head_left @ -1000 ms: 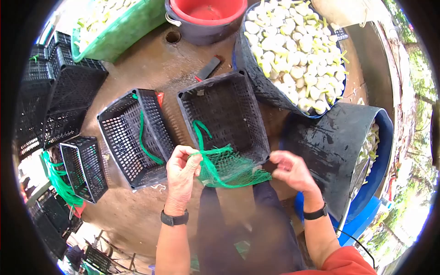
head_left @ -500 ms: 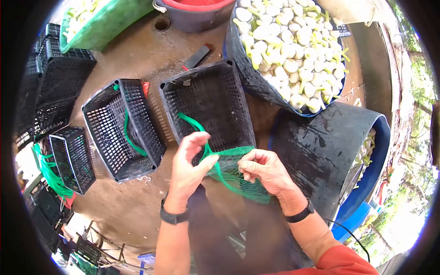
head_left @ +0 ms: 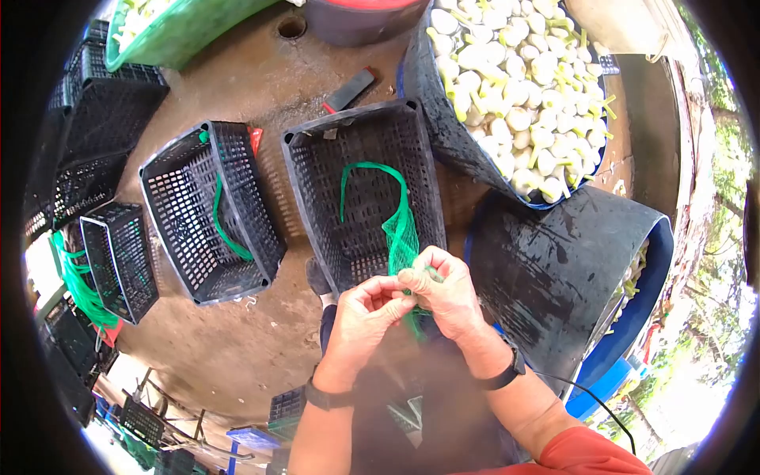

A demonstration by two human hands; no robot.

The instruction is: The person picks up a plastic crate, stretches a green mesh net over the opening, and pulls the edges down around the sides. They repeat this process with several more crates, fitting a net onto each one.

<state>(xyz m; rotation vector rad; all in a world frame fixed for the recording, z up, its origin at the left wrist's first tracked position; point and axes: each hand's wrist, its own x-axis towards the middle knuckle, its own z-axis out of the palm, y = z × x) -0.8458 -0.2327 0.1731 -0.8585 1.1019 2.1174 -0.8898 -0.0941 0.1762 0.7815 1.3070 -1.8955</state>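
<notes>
A green net (head_left: 402,233) hangs over the near end of a black crate (head_left: 360,198), its narrow tail curling up inside the crate. My left hand (head_left: 366,315) has its fingers closed in a pinch at the net's near end. Touching it, my right hand (head_left: 443,294) is wrapped round the gathered net, and a bit of green shows between its fingers. A short piece of mesh dangles below the two hands.
Further left are a black crate (head_left: 210,214) with a green strip inside and a smaller crate (head_left: 123,261) beside green netting (head_left: 79,289). At the upper right stands a tub (head_left: 439,119) of white bulbs; below it lies a dark tub (head_left: 554,269). A dark tool (head_left: 350,89) lies beyond the middle crate.
My hands have come together, and my left hand has gone from spread fingers to a pinch. The net, earlier stretched sideways between them, now hangs in a narrow bunch.
</notes>
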